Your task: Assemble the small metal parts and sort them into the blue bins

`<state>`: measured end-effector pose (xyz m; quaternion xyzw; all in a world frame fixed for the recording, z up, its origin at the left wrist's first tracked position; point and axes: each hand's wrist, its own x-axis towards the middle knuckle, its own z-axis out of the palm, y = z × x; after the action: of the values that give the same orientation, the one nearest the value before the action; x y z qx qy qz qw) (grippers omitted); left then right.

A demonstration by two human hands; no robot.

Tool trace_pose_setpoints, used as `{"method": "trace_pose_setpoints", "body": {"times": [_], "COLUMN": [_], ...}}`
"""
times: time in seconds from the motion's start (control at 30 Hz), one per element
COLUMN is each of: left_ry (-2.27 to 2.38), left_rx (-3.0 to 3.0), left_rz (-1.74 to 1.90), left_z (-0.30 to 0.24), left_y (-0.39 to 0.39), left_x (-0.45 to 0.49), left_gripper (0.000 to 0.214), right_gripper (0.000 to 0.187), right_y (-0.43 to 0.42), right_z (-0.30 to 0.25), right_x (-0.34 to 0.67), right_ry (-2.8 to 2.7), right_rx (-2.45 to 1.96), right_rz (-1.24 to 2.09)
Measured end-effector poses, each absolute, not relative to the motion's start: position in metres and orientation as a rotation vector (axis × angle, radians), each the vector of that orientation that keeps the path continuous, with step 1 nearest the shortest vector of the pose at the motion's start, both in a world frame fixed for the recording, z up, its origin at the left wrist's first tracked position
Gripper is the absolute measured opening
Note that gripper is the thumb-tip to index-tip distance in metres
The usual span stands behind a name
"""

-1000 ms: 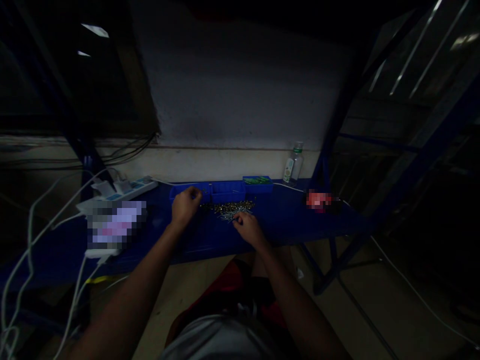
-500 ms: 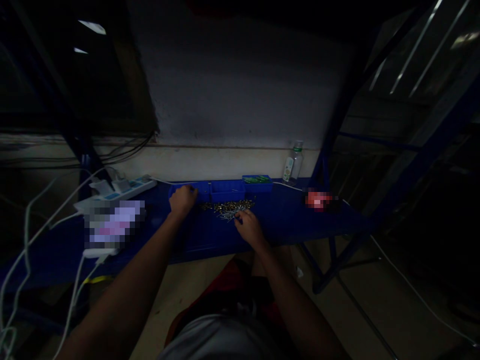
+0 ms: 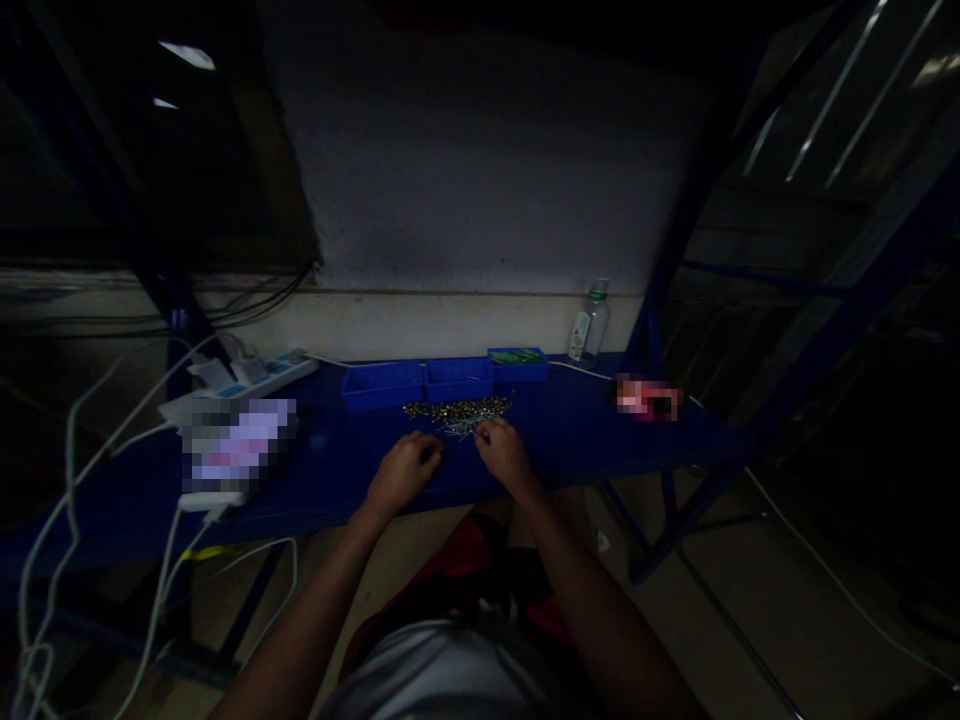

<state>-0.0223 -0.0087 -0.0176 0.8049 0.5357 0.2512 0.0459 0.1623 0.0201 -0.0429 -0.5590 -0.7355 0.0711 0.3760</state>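
My right hand (image 3: 504,452) is at the right edge of a pile of silver, screw-like pins (image 3: 459,426), its fingers pinched together. What they grip, if anything, is too small to make out. Left of the pile, above the blue table, my left hand (image 3: 405,468) has its fingers curled in, and whatever may be inside is hidden. Just behind the silver pieces lies a heap of small brass-coloured metal parts (image 3: 450,409). Beyond it stand a left blue bin (image 3: 382,401) and a middle blue bin (image 3: 459,394), side by side, a small piece lying in the middle one.
A smaller blue bin (image 3: 519,374) holds green items. Behind it, to the right, stands a clear bottle (image 3: 592,330). At left are a power strip (image 3: 281,372), white cables (image 3: 71,470) and a blurred-out object (image 3: 244,440). Another blurred reddish object (image 3: 645,398) lies at right.
My left hand has come back from the left blue bin toward me and to the right, beside the pile. My right hand stays at the silver pieces.
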Motion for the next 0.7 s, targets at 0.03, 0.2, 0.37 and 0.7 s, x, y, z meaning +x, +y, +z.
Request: {"method": "trace_pose_setpoints", "body": {"times": [0.03, 0.2, 0.37, 0.7], "left_ry": [1.633, 1.623, 1.616, 1.61], "left_rx": [2.454, 2.458, 2.443, 2.443], "left_rz": [0.768, 0.76, 0.766, 0.774], "left_z": [-0.0167, -0.0155, -0.0149, -0.0129], "left_y": [-0.008, -0.0084, -0.0099, -0.0125], "left_x": [-0.0227, -0.0236, -0.0237, -0.0221], "left_gripper": [0.021, 0.023, 0.022, 0.022], "right_gripper": [0.013, 0.015, 0.014, 0.013], "right_y": [0.0198, 0.0216, 0.0235, 0.0221], "right_z": [-0.0425, -0.0427, -0.044, -0.0427], "right_x": [0.1624, 0.1618, 0.1616, 0.1631], "right_ry": [-1.877, -1.85, -1.855, -1.838], "right_rx": [-1.436, -1.467, -1.481, -1.474], "right_rz": [0.182, 0.203, 0.195, 0.171]}}
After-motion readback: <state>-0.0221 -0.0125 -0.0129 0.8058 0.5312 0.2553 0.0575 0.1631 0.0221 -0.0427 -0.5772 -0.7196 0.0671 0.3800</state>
